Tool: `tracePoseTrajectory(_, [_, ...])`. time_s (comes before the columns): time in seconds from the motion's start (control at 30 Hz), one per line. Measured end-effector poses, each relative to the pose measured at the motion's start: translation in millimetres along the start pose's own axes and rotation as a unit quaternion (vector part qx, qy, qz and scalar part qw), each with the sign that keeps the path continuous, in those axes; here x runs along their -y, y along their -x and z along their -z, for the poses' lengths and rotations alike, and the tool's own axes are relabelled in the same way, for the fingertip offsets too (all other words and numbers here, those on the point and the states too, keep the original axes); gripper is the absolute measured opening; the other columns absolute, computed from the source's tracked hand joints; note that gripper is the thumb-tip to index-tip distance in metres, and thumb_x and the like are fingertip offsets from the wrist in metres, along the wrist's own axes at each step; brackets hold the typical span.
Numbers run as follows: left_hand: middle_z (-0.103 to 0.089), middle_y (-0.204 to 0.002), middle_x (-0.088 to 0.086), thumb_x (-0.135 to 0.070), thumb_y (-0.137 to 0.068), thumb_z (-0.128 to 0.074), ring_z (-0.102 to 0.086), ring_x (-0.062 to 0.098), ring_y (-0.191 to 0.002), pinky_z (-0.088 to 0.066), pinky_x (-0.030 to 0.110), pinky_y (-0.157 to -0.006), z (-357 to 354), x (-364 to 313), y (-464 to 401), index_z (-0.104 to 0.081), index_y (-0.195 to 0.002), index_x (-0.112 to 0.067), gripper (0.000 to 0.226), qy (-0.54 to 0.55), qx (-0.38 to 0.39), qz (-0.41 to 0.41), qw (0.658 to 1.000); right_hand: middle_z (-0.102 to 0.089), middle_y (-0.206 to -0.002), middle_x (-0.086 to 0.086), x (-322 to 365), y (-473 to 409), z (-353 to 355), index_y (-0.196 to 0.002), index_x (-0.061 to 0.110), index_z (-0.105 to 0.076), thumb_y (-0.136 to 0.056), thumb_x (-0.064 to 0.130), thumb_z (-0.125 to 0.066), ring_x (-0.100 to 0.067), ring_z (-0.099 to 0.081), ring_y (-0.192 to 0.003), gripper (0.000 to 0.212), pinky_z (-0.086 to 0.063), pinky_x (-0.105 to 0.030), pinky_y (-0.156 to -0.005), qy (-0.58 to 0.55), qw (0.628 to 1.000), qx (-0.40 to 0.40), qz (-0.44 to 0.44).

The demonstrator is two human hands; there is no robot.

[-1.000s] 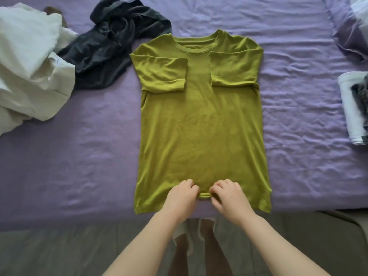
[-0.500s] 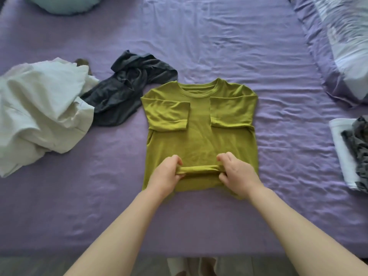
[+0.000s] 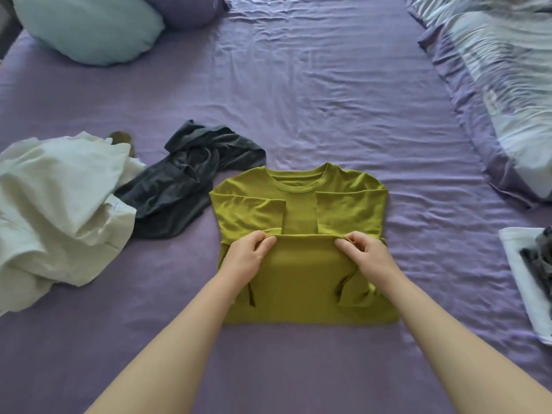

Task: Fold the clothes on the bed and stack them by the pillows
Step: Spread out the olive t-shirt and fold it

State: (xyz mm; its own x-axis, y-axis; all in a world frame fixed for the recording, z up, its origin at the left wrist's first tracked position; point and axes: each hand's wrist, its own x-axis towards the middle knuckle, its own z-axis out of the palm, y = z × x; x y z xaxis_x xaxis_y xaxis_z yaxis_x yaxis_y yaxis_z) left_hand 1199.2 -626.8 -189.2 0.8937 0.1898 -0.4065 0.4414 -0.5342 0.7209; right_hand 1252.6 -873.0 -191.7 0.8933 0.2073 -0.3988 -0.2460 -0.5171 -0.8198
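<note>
Hem fold in progress on the olive-green t-shirt (image 3: 301,204), which lies flat in the middle of the purple bed (image 3: 298,85), sleeves already tucked in across the chest. The left hand (image 3: 246,256) and right hand (image 3: 366,255) each pinch the folded bottom edge, fingers curled over it, holding it just below the sleeves.

To do this bit well, I'd say carry that edge straight up to the collar with both hands moving level, so the fold line at the near side stays square. The corners at the near side look a little loose and floppy, so a quick smoothing pass outward after laying it down would probably help.

Still unfolded, just left of the shirt: a crumpled dark grey garment (image 3: 191,180) and a heap of white clothing (image 3: 56,210). A light blue pillow (image 3: 86,28) sits at the far left corner, and some folded white fabric (image 3: 525,264) lies at the right edge, so there's plenty left to stack.
</note>
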Motion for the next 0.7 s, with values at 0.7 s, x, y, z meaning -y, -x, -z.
tracePoseTrajectory(0.7, [-0.062, -0.089, -0.006, -0.035, -0.094, -0.052, -0.058, 0.019, -0.093, -0.041, 0.03, -0.076, 38.7, 8.2, -153.0, -0.065, -0.097, -0.02, 0.02, -0.008, -0.058, 0.042, 0.997, -0.068, -0.099, -0.005, 34.5, -130.9, -4.8, -0.104, 0.018, -0.065, -0.091, 0.032, -0.057, -0.024, -0.059, -0.095, 0.021, -0.038, -0.028, -0.074, 0.145, 0.973, -0.175, -0.033])
